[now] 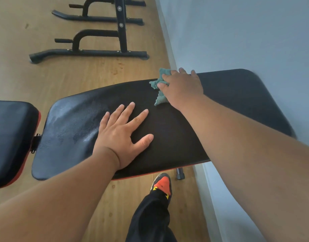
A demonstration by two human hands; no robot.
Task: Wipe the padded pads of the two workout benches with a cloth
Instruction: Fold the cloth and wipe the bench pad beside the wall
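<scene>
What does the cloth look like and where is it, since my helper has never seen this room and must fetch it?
Find the long black bench pad that runs beside the pale wall. Near its far edge, about midway along, the right hand presses down on a crumpled cloth. It is the only teal, fuzzy thing there; everything around it is smooth black padding.

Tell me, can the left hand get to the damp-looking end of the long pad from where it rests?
Probably yes. The left hand lies flat on the long pad, and the sheen patch sits just beside its wrist, with nothing between them. The right hand holds the cloth farther along.
</scene>
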